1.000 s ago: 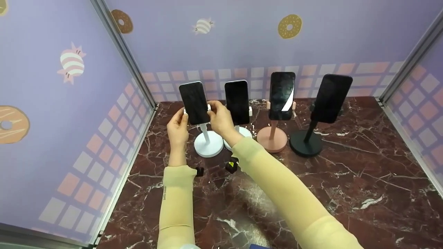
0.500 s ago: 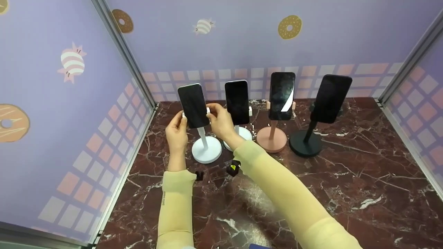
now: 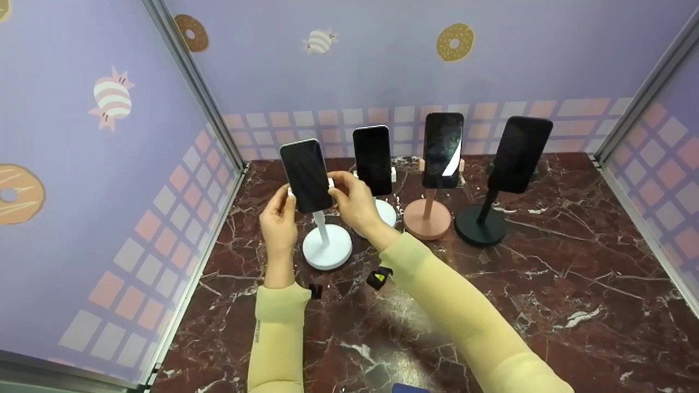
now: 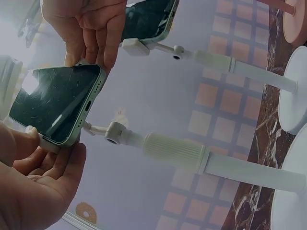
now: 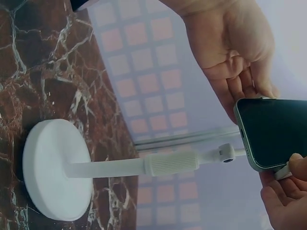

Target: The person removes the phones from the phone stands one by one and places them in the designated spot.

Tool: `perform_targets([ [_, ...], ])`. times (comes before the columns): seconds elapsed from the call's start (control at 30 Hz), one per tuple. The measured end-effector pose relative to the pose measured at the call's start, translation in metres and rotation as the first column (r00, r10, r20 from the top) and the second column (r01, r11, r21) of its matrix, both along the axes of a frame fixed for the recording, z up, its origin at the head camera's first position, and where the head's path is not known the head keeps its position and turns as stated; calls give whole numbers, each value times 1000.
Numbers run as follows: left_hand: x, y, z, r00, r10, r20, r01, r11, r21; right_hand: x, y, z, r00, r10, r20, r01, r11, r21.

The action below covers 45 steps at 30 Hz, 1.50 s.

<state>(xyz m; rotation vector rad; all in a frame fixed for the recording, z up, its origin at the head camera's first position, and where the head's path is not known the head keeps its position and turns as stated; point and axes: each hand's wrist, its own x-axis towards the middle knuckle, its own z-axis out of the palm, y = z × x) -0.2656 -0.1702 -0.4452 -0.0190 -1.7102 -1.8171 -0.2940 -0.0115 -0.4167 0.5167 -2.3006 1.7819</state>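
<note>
A white phone stand [image 3: 327, 248] at the left of the row bears an upright, slightly tilted phone [image 3: 307, 176] with a dark screen. At the phone's left edge, my left hand [image 3: 278, 222] pinches the white side clip of the stand. My right hand [image 3: 356, 203] pinches the clip on the opposite edge, thumb in front and fingers behind. The left wrist view shows the ribbed stem [image 4: 175, 152] below the phone, with thumbs at both edges. In the right wrist view, the round base [image 5: 55, 170] appears over the marbled tabletop.
To the right stand a second white stand with a phone [image 3: 373, 160], a pink stand [image 3: 428, 219] with a phone and a black stand [image 3: 480, 225] with a phone. Purple panels [image 3: 377, 65] enclose the marbled table [image 3: 546, 305]. A blue item [image 3: 408, 388] shows at the front edge.
Both hands have brought the left white stand and its phone nearer to me, away from the back panel. The other stands have stayed in place.
</note>
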Motion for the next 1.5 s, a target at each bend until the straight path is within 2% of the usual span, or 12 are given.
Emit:
perform_targets([
  [0.17,17,12,0,1000,-16,-26,16,1000,-20,15,15,-1,999,21,-36,-22,1000,-20],
  [0.27,30,23,0,999,-8,-32,6,998,-60,25,28,-1,999,17,-52,-18,1000,-24],
  [0.37,40,36,3,999,-26,-40,22,997,-77,35,42,1,999,4,-53,-5,1000,-30],
  [0.6,52,62,3,996,-77,-40,74,995,-65,51,69,3,998,1,-62,-5,998,-61],
  [0.77,56,79,1,993,-111,-47,106,990,-93,62,89,2,997,-31,-76,25,996,-80],
  [0.9,57,93,-1,986,-154,-57,147,984,-105,72,104,0,992,-89,-93,83,994,-65],
  [1.1,58,114,-3,975,-210,-73,202,973,-109,85,124,0,984,-169,-47,165,983,-82],
  [1.3,57,131,-6,970,-235,-70,224,965,-138,89,142,-5,972,-221,-76,216,974,-73],
  [1.5,52,144,-11,959,-276,-56,265,951,-157,92,156,-11,963,-261,-69,255,963,-89],
])
